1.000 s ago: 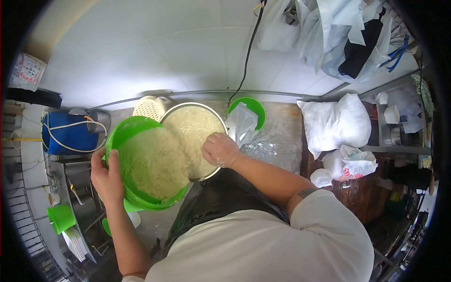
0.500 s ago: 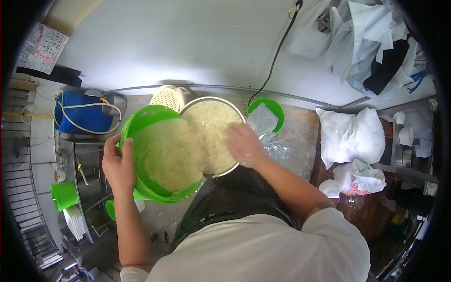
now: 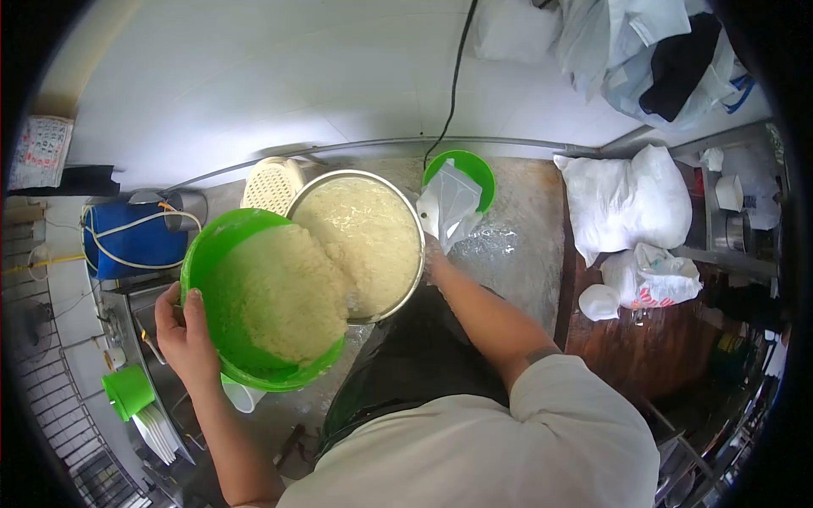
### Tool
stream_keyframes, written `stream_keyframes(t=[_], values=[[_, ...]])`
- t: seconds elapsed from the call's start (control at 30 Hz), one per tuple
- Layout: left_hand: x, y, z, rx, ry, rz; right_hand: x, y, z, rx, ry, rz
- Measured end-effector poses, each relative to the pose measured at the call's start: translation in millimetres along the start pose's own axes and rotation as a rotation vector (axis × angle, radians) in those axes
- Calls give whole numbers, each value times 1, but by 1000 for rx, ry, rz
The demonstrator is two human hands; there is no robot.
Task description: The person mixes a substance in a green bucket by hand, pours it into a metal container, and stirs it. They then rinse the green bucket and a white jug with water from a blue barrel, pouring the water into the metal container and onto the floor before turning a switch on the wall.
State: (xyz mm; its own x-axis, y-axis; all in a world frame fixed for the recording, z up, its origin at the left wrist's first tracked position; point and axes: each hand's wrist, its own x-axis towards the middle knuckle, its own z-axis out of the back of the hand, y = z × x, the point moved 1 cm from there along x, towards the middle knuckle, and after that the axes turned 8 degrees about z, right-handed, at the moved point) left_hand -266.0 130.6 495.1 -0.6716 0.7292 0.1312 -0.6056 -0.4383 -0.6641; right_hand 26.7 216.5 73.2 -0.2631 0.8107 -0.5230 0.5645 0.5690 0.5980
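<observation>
My left hand grips the left rim of a large green tub, thumb over the edge. The tub is tilted toward a round metal pot on its right. A pale, wet, lumpy mixture lies in the tub and reaches over its right edge to the pot. Inside the pot is a paler, looser mixture with a glossy surface. Against the pot's right outer side is my right hand; its fingers are hidden.
Behind the pot are a perforated cream stool and a green bucket with a clear plastic jug. White sacks lie on the right. A blue drum and a metal rack stand on the left.
My right hand has moved out of the pot's mixture to its outer right side. The tub stays tilted in my left hand. The view has shifted slightly.
</observation>
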Motion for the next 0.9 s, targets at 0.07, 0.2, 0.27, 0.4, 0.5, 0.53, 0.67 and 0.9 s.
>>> stream_keyframes(t=[0.07,0.2,0.27,0.4,0.5,0.53,0.67,0.9], values=[[1,-1,-1,13,-7,-14,15,-21,5,-30,-81,-120],[-1,-10,-1,91,-11,-25,15,-28,-8,21,-78,-164],[0,-7,-2,67,-1,12,16,-28,-12,35,-76,-170],[1,-4,-4,25,-5,-3,19,-29,-13,64,-72,-179],[1,-2,-2,-25,-4,-3,25,-28,-16,73,-71,-186],[2,-2,0,17,8,17,27,-29,-18,76,-74,-192],[4,-2,0,44,3,49,31,-29,-21,73,-88,-206],[8,-4,-2,60,-2,34,41,-26,-26,56,-101,-224]])
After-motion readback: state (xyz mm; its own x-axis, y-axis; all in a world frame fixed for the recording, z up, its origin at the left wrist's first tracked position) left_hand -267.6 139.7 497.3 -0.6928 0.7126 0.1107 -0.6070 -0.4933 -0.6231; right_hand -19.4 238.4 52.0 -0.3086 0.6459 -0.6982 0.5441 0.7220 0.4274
